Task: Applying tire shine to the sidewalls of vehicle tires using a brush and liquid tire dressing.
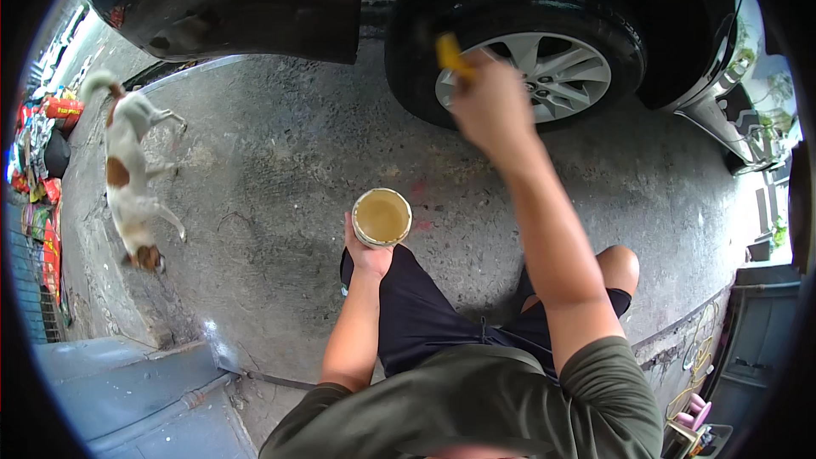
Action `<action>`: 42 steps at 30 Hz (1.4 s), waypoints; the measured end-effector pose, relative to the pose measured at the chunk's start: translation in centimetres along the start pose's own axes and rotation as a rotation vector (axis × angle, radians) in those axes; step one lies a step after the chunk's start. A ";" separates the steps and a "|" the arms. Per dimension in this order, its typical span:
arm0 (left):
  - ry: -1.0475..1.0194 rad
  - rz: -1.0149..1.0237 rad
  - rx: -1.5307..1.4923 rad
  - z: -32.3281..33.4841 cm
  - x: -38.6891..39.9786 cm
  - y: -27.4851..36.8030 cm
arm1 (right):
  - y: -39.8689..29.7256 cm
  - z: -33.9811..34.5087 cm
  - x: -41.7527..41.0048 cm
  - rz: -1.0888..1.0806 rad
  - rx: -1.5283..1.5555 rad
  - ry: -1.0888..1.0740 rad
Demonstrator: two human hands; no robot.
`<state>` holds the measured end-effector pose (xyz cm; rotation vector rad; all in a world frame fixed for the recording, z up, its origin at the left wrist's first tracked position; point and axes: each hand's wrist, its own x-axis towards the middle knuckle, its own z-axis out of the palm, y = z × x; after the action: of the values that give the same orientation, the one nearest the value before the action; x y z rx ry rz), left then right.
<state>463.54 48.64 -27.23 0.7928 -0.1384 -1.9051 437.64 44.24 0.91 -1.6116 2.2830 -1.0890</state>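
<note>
My left hand (370,258) grips a round open tub (382,217) that holds a yellowish-tan liquid, above my thigh. Blurred by motion, my right hand (494,102) is raised in front of the car wheel and holds a yellow tool (450,56), perhaps a brush or sponge; its kind is not clear. Behind that hand is the silver alloy rim (570,76), inside a black tyre (408,70) that looks shiny along its upper part. Whether the yellow tool touches the tyre cannot be told.
Dark car bodywork (255,6) spans the top. A white and brown dog (131,172) stands on the concrete ground (274,140) at left, near piled colourful bags (60,108). A blue-grey metal surface (140,389) lies lower left; a grey cabinet (752,331) and yellow cord (701,350) are at right.
</note>
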 end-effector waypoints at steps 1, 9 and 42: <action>-0.037 -0.004 0.020 0.1 0.3 -0.5 | 0.6 3.5 0.6 -0.039 -0.086 -0.051; -0.235 -0.081 -0.005 -0.2 0.3 -1.9 | 4.1 1.0 1.0 -0.035 0.193 0.128; -0.163 -0.088 -0.081 -1.1 0.5 -1.3 | 9.0 10.3 -0.8 -0.092 0.300 0.120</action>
<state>463.05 49.07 -28.82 0.5972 -0.1276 -2.0456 436.25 41.52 -12.47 -1.5800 2.0072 -1.5050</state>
